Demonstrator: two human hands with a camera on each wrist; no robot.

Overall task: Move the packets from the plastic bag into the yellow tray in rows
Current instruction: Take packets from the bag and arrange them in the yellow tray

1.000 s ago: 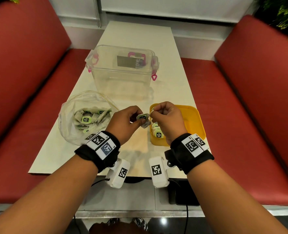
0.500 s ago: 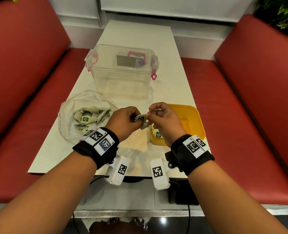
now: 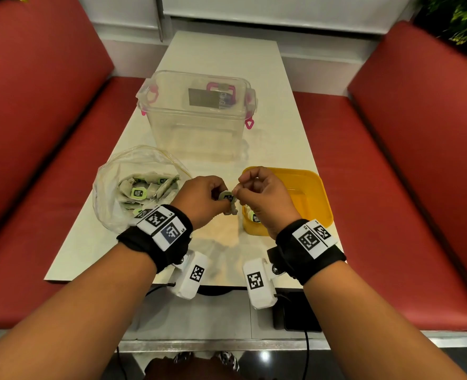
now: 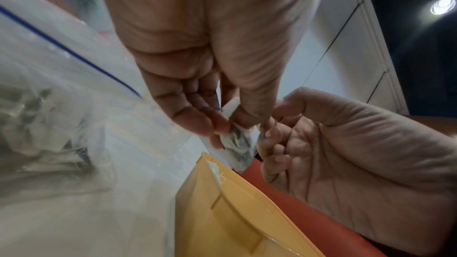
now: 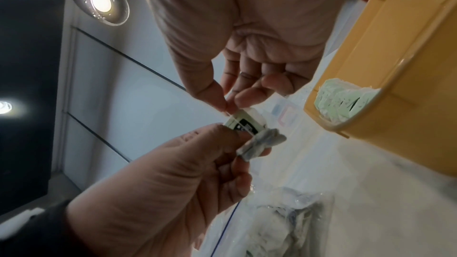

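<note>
Over a pale table (image 3: 221, 64) between 2 red benches, both hands meet above the gap between a clear plastic bag (image 3: 111, 193) and a yellow tray (image 3: 320, 196). The left hand (image 3: 202, 200) pinches 1 small packet (image 3: 226, 197) between thumb and fingertips. The right hand (image 3: 265, 200) pinches something thin at the packet's top edge; what it grips is too small to tell.

The packet carries a pale green tag with a black label; its print is too blurred to read. Similar green tags show on packets heaped in the bag and on a few at the tray's near left corner. Behind stands a clear lidded box (image 3: 196, 119) with pink clips and a dark label, unreadable.

The right wrist view alone shows the tag's face and the tray's packets (image 5: 343, 101) leaning in a row. The left wrist view shows the packet's crumpled underside (image 4: 237, 144) and the bag's blue seal line (image 4: 69, 52)
</note>
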